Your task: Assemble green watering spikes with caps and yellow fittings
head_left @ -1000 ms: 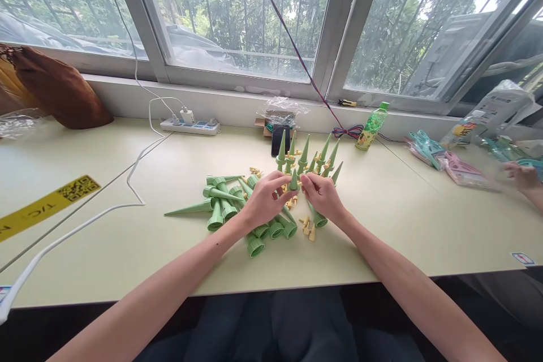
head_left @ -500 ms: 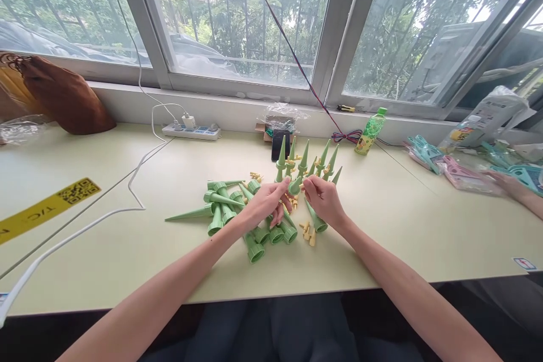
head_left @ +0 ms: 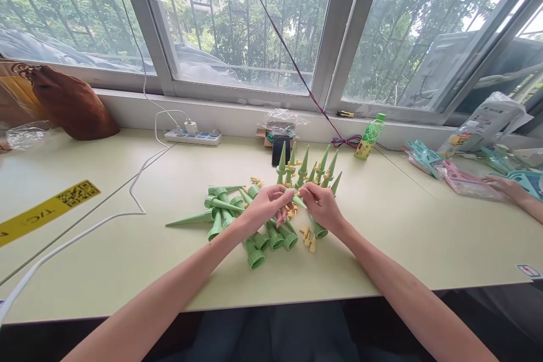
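Your left hand (head_left: 263, 207) and right hand (head_left: 324, 207) met just above the counter (head_left: 127, 249), near its middle. The fingers (head_left: 283, 199) of both were pinched onto one green spike (head_left: 297, 200), held between them clear of the surface. I could not tell whether the right hand also gripped a smaller part.

A heap of lying spikes (head_left: 227, 209) rested on the counter under and to the left of your left hand. A cluster of upright spikes (head_left: 304, 165) stood just behind both hands. Loose yellow fittings (head_left: 308, 236) lay just below your right hand.

Farther back were a phone (head_left: 280, 150), a power strip (head_left: 193, 136) and a green bottle (head_left: 367, 137). A co-worker's hand (head_left: 507, 186) was well apart at the right edge.
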`<state>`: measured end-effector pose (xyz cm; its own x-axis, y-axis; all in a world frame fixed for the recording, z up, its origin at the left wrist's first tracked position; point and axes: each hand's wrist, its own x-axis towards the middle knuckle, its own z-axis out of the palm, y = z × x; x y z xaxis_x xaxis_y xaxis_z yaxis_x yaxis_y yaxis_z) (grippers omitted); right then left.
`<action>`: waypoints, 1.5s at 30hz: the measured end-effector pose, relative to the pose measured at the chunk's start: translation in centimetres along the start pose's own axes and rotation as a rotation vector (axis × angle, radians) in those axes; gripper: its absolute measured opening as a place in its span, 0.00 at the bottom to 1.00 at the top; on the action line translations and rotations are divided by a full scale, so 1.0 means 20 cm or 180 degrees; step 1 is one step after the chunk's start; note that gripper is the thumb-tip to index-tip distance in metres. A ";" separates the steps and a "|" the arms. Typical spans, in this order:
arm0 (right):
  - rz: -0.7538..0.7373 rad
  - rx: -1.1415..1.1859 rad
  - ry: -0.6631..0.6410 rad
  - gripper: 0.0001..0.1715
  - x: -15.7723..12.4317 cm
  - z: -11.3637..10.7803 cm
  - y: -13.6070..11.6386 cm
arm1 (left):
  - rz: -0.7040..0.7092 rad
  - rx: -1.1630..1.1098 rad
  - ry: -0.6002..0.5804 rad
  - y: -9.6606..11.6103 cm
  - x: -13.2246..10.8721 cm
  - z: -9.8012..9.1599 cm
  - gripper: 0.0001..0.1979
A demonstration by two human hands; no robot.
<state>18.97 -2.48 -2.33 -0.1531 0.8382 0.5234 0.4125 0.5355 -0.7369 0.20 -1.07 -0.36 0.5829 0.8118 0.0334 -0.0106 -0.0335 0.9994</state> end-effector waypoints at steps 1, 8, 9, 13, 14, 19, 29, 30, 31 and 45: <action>-0.0016 -0.0014 -0.0002 0.21 0.00 0.00 0.00 | 0.0063 0.0129 0.0068 0.00 0.00 0.00 0.20; -0.0077 -0.0189 -0.0013 0.24 0.01 0.00 0.01 | 0.0917 0.1407 0.0628 -0.03 -0.01 0.01 0.21; -0.0074 -0.0201 -0.0018 0.24 0.01 0.00 0.01 | 0.1059 0.1595 0.0685 -0.03 -0.01 0.01 0.19; -0.0042 -0.0226 -0.0017 0.26 0.01 0.00 0.00 | 0.1557 0.2075 0.0737 -0.05 0.00 0.01 0.14; -0.0028 -0.0220 -0.0017 0.26 0.01 0.00 0.00 | 0.1667 0.2146 0.0727 -0.05 0.00 0.01 0.13; 0.0054 -0.0127 0.0069 0.26 0.01 0.01 0.00 | 0.1740 0.2052 0.0797 -0.04 -0.01 0.02 0.16; 0.0166 0.0207 0.0505 0.23 0.00 0.00 0.03 | 0.0576 0.0397 0.0519 -0.01 0.01 0.02 0.28; 0.0159 0.0214 0.0474 0.23 -0.01 0.00 0.03 | 0.0411 0.0293 0.0395 -0.01 0.01 0.02 0.31; 0.0147 0.0211 0.0434 0.23 -0.01 0.01 0.03 | 0.0256 0.0192 0.0271 -0.01 0.01 0.02 0.32; 0.0030 0.0088 0.0033 0.20 -0.01 -0.01 -0.01 | -0.0131 -0.0243 -0.0182 0.02 0.00 0.02 0.30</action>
<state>19.06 -2.65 -2.22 -0.1398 0.8422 0.5207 0.3888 0.5303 -0.7534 0.45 -1.37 0.02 0.6296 0.7769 -0.0062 -0.0463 0.0454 0.9979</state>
